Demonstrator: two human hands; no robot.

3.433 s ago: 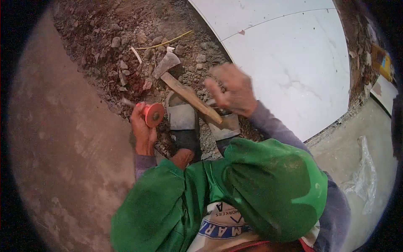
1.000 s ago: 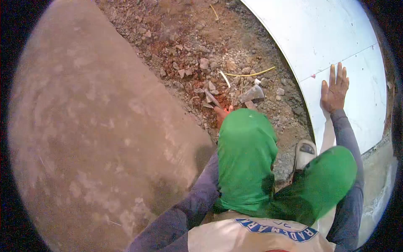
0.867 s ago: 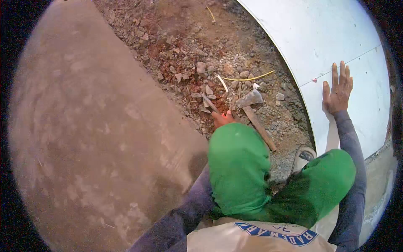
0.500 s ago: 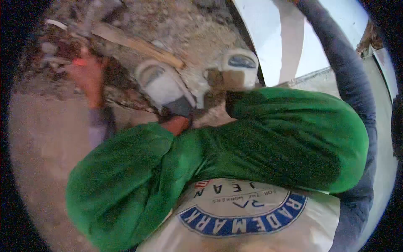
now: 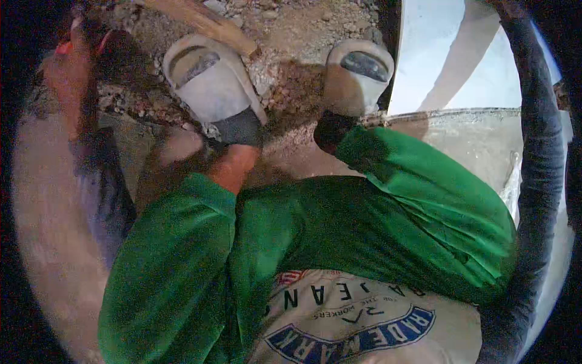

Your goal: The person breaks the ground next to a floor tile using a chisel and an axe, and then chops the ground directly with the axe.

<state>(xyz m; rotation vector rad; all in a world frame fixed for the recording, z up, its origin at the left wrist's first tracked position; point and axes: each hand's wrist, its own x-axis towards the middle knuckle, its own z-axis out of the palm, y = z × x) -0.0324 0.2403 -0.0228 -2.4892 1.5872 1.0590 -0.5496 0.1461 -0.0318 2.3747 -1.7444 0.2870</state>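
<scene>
My left hand point(image 5: 70, 85) is at the upper left, over dark rubble. Its fingers look closed around a thing with red-orange parts point(image 5: 63, 48), too dim and blurred to name. My right arm point(image 5: 536, 109) stretches up along the right side. The right hand point(image 5: 511, 7) is at the top edge, dark and mostly cut off, so its fingers do not show. It is nearest to a glossy white panel point(image 5: 485, 67), on which an arm's shadow falls.
A wooden piece point(image 5: 212, 27) lies on the gravelly ground point(image 5: 297, 27) before my feet. My pale slides point(image 5: 209, 91) stand there, below green trousers point(image 5: 291, 218). A grey ledge point(image 5: 467, 130) runs along the panel's near edge. Smooth floor point(image 5: 48, 200) lies at left.
My left hand is farther left and higher in view. The right arm also sits farther right. The wood, slides and panel have shifted in view as the camera moved.
</scene>
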